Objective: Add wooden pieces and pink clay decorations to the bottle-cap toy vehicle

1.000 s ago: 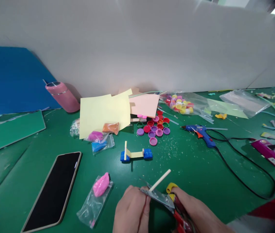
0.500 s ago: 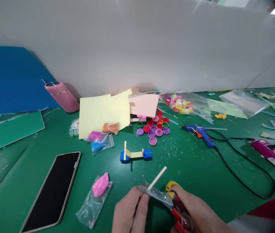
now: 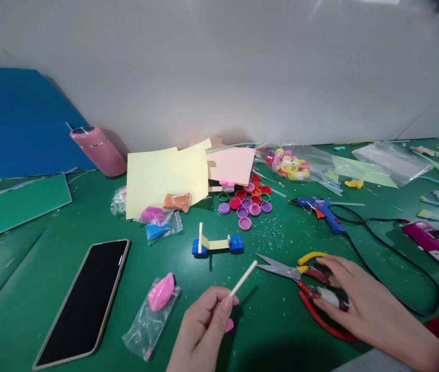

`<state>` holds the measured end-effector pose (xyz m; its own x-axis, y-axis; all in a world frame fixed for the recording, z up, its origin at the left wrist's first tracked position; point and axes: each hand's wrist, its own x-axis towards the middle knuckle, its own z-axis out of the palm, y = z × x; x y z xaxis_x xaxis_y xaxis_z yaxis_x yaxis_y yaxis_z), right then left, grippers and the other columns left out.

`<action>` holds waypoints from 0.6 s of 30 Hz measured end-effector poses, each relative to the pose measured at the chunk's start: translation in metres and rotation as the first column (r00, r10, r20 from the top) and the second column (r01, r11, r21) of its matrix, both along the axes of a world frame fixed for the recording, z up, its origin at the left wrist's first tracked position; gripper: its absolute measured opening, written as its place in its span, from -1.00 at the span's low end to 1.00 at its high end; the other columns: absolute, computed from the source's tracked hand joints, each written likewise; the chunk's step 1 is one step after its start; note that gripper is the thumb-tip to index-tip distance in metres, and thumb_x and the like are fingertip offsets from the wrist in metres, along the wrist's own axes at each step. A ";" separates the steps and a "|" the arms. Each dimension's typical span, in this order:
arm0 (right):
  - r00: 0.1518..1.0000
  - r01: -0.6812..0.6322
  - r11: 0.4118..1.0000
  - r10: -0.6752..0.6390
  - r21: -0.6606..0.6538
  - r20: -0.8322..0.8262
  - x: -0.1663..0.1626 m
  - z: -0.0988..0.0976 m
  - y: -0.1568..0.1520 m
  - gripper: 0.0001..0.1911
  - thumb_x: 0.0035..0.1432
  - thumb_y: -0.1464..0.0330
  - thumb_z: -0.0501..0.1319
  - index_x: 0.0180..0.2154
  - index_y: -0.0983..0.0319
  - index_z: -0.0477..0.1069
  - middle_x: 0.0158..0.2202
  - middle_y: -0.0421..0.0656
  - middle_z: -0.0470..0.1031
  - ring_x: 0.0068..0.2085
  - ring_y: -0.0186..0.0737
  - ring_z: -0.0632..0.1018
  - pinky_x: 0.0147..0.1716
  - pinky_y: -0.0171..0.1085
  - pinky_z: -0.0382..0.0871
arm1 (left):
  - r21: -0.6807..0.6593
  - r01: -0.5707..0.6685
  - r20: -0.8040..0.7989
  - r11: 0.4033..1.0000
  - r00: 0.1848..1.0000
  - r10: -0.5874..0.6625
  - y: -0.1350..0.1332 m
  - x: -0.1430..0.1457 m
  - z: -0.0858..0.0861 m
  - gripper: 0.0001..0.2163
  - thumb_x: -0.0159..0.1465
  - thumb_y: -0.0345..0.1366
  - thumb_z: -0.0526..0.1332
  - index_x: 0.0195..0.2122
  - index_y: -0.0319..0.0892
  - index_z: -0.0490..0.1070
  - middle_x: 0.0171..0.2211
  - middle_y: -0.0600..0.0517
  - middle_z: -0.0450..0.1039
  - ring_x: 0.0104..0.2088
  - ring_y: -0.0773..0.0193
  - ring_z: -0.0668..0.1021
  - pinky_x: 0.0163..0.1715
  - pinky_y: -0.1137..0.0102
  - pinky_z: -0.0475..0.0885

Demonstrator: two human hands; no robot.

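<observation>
- Cream stick (image 3: 243, 279), slim, round, straight: lower end pinched tight btwn thumb + fingers of L hand (image 3: 206, 325); free end angled up, just beside scissors' tips.
- R hand (image 3: 366, 294) half-open, thumb + fingers apart around handles of scissors (image 3: 297, 272); no firm grip seen, light contact at most.
- Progress, judging by layout: blue-and-cream model (image 3: 218, 245) looks part-built: 2 blue blocks bridged by flat strip, one thin stick upright at one end. Left undone: cream stick loose, not joined to model. Cut to final length or not, can't tell.
- Scissors flat on green tabletop (image 3: 277, 315), smooth and pale-flecked; metal blades parted, one handle yellow, other red.
- Pink clay (image 3: 161, 293): soft-looking lump w/ clear, crinkly bag, nr phone (image 3: 83, 305) w/ dark, glossy screen.
- Plastic caps (image 3: 244, 223): round, shallow, multi-col. cluster behind model.
- Glue gun (image 3: 322, 209): blue plastic, orange trigger, lying on side, apart from R hand.
</observation>
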<state>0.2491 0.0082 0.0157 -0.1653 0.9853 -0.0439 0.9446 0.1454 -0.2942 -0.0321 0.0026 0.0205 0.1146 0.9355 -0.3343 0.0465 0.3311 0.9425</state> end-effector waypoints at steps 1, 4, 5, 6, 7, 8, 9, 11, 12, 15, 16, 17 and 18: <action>1.000 -0.011 0.998 0.010 0.059 0.021 -0.001 0.006 0.000 -0.49 -0.03 0.17 0.21 -0.04 0.26 0.27 -0.03 0.05 0.34 -0.05 0.09 0.38 -0.09 0.04 0.26 | 0.039 0.049 -0.061 0.998 0.997 -0.047 -0.001 0.002 0.000 -0.78 0.19 -0.17 0.10 -0.47 -0.18 0.38 -0.61 0.14 0.17 -0.57 0.39 0.23 -0.57 0.50 0.16; 0.995 -0.079 0.960 0.092 0.268 -0.037 -0.026 0.025 -0.002 -0.66 0.05 0.27 0.18 -0.10 0.18 0.30 -0.11 -0.03 0.39 -0.07 0.00 0.38 -0.14 -0.06 0.28 | 0.152 0.240 -0.226 0.959 0.953 -0.203 -0.002 0.005 0.001 -0.79 0.23 -0.22 0.04 -0.46 -0.17 0.35 -0.57 0.11 0.26 -0.55 0.35 0.30 -0.56 0.50 0.20; 0.986 -0.121 0.944 0.150 0.307 -0.074 -0.040 0.030 -0.003 -0.70 0.07 0.32 0.16 -0.10 0.16 0.30 -0.12 -0.05 0.40 -0.08 -0.04 0.39 -0.14 -0.10 0.27 | 0.192 0.304 -0.282 0.933 0.928 -0.244 -0.002 0.006 0.002 -0.80 0.24 -0.24 0.02 -0.45 -0.17 0.35 -0.56 0.09 0.28 -0.54 0.35 0.32 -0.55 0.50 0.22; 0.964 -0.204 0.928 0.245 0.311 -0.100 -0.054 0.034 -0.002 -0.65 0.08 0.36 0.15 -0.04 0.15 0.27 -0.09 -0.06 0.38 -0.06 -0.06 0.37 -0.12 -0.11 0.25 | 0.239 0.360 -0.340 0.902 0.901 -0.269 -0.002 0.006 0.002 -0.80 0.25 -0.28 0.00 -0.44 -0.18 0.35 -0.55 0.07 0.31 -0.53 0.34 0.35 -0.53 0.49 0.25; 0.938 -0.273 0.908 0.325 0.319 -0.122 -0.067 0.036 -0.002 -0.65 0.09 0.37 0.14 -0.04 0.14 0.27 -0.07 -0.08 0.37 -0.06 -0.06 0.36 -0.11 -0.12 0.23 | 0.291 0.404 -0.397 0.867 0.876 -0.275 -0.002 0.006 0.002 -0.80 0.25 -0.31 -0.01 -0.44 -0.18 0.35 -0.54 0.05 0.33 -0.52 0.32 0.38 -0.51 0.49 0.28; 0.908 -0.347 0.891 0.397 0.291 -0.133 -0.080 0.036 0.000 -0.67 0.10 0.38 0.12 -0.05 0.14 0.29 -0.07 -0.08 0.38 -0.07 -0.07 0.37 -0.13 -0.12 0.22 | 0.344 0.437 -0.451 0.831 0.853 -0.262 -0.002 0.005 0.002 -0.80 0.25 -0.34 -0.02 -0.43 -0.19 0.35 -0.53 0.03 0.35 -0.51 0.31 0.41 -0.49 0.48 0.30; 0.890 -0.392 0.890 0.431 0.233 -0.148 -0.090 0.035 0.001 -0.71 0.12 0.41 0.10 -0.09 0.14 0.32 -0.13 -0.09 0.41 -0.14 -0.11 0.40 -0.18 -0.15 0.23 | 0.389 0.461 -0.503 0.797 0.832 -0.236 -0.002 0.005 0.001 -0.80 0.25 -0.37 -0.02 -0.43 -0.19 0.35 -0.52 0.01 0.36 -0.50 0.30 0.42 -0.48 0.47 0.32; 0.859 -0.465 0.871 0.487 0.156 -0.157 -0.105 0.030 0.005 -0.79 0.15 0.45 0.04 -0.19 0.19 0.38 -0.32 -0.12 0.46 -0.32 -0.20 0.42 -0.33 -0.23 0.23 | 0.455 0.491 -0.603 0.743 0.784 -0.149 -0.004 0.001 -0.002 -0.81 0.24 -0.41 -0.03 -0.41 -0.19 0.34 -0.52 0.00 0.38 -0.49 0.27 0.43 -0.48 0.43 0.35; 0.856 -0.477 0.868 0.494 0.140 -0.151 -0.109 0.027 0.007 -0.79 0.17 0.46 0.01 -0.25 0.21 0.39 -0.40 -0.13 0.45 -0.37 -0.22 0.40 -0.36 -0.24 0.21 | 0.475 0.507 -0.654 0.719 0.751 -0.098 -0.004 0.000 -0.004 -0.82 0.23 -0.42 -0.03 -0.39 -0.20 0.34 -0.51 -0.01 0.39 -0.49 0.25 0.43 -0.48 0.41 0.36; 0.850 -0.495 0.859 0.510 0.132 -0.133 -0.112 0.017 0.012 -0.75 0.23 0.44 -0.05 -0.33 0.24 0.39 -0.48 -0.15 0.40 -0.43 -0.25 0.36 -0.41 -0.26 0.15 | 0.514 0.572 -0.771 0.639 0.634 0.053 -0.006 -0.005 -0.010 -0.83 0.21 -0.45 -0.03 -0.31 -0.22 0.34 -0.52 -0.03 0.39 -0.53 0.21 0.42 -0.55 0.36 0.35; 0.845 -0.503 0.855 0.517 0.125 -0.136 -0.111 0.015 0.012 -0.74 0.24 0.44 -0.06 -0.34 0.23 0.38 -0.49 -0.16 0.38 -0.44 -0.26 0.34 -0.42 -0.27 0.14 | 0.524 0.592 -0.789 0.612 0.608 0.088 -0.006 -0.005 -0.012 -0.83 0.20 -0.45 -0.03 -0.28 -0.23 0.33 -0.53 -0.03 0.39 -0.54 0.21 0.41 -0.57 0.36 0.35; 0.840 -0.512 0.852 0.524 0.112 -0.143 -0.111 0.013 0.012 -0.74 0.24 0.43 -0.07 -0.35 0.23 0.37 -0.50 -0.18 0.36 -0.45 -0.27 0.32 -0.44 -0.28 0.12 | 0.536 0.606 -0.796 0.588 0.595 0.113 -0.006 -0.005 -0.013 -0.82 0.20 -0.47 -0.03 -0.26 -0.25 0.33 -0.53 -0.03 0.39 -0.55 0.21 0.41 -0.58 0.36 0.35; 0.838 -0.515 0.852 0.524 0.096 -0.153 -0.110 0.011 0.012 -0.73 0.25 0.43 -0.08 -0.37 0.23 0.35 -0.51 -0.19 0.35 -0.46 -0.28 0.31 -0.45 -0.28 0.10 | 0.548 0.612 -0.796 0.570 0.590 0.131 -0.006 -0.005 -0.013 -0.81 0.19 -0.48 -0.04 -0.25 -0.25 0.32 -0.54 -0.03 0.39 -0.56 0.21 0.42 -0.59 0.36 0.35</action>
<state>0.1392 0.0202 0.0270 -0.6536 0.7529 0.0767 0.6639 0.6191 -0.4195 -0.0371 -0.0032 0.0070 0.4644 0.8195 0.3356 0.7259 -0.5694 0.3858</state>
